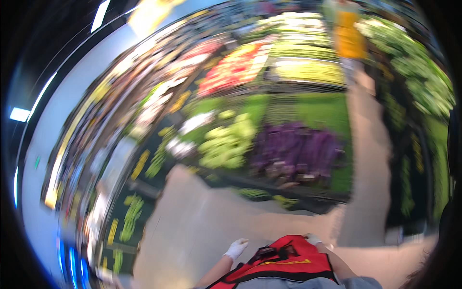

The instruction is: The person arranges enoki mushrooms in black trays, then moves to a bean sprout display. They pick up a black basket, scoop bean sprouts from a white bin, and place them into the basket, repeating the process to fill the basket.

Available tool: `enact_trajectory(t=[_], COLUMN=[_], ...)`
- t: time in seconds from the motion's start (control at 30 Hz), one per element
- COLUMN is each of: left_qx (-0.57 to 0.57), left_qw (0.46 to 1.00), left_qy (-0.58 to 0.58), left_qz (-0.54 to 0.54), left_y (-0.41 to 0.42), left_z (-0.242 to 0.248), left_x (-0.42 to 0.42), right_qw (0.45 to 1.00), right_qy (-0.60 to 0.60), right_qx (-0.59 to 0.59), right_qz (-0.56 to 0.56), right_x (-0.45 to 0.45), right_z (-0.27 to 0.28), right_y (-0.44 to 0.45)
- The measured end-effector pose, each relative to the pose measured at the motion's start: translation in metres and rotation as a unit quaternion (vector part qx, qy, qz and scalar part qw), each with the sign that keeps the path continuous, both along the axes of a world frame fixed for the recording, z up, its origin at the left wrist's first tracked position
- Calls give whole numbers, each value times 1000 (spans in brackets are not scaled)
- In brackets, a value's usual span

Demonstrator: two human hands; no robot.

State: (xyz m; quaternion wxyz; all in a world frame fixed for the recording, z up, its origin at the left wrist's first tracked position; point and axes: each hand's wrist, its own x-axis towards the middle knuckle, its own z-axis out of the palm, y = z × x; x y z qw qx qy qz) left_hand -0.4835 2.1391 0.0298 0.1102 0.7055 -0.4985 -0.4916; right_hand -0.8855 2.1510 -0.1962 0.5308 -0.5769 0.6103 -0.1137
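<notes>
My left hand (237, 248), in a white glove, hangs over the floor to the left of the red apron (288, 258) on my body. Its fingers look curled, and I make out nothing in them. On the apron's other side, my right hand (313, 238), also gloved, is partly hidden by the apron's edge. Whether it holds anything is unclear. Dark items (278, 251) sit at the apron's front. Before me stands a produce display with long purple vegetables (297, 150), perhaps eggplants, and pale green vegetables (227, 142). Motion blurs the scene.
White produce (180, 147) lies at the display's left corner. Red produce (231, 67) and yellow produce (306, 70) fill racks behind. Leafy greens (418, 68) line the right side. A person in an orange garment (348, 34) stands in the aisle (370, 151). Shelving (119, 86) curves along the left.
</notes>
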Motion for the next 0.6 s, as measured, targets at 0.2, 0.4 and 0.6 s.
enact_trajectory(t=[0.2,0.4,0.6], left_qx=[130,177,67], left_qw=[961,942,946], left_qy=[-233,-48,11], left_qz=[74,283,317], left_y=[127,154,81], left_z=[-89,-135,-157], left_x=[206,266,335], right_qw=[991,943,852], right_qy=[92,217,318], right_qx=[95,136,170], right_qz=[-27,212,380], right_x=[91,202,321], right_z=[14,50,36], right_y=[-68,-142,-229])
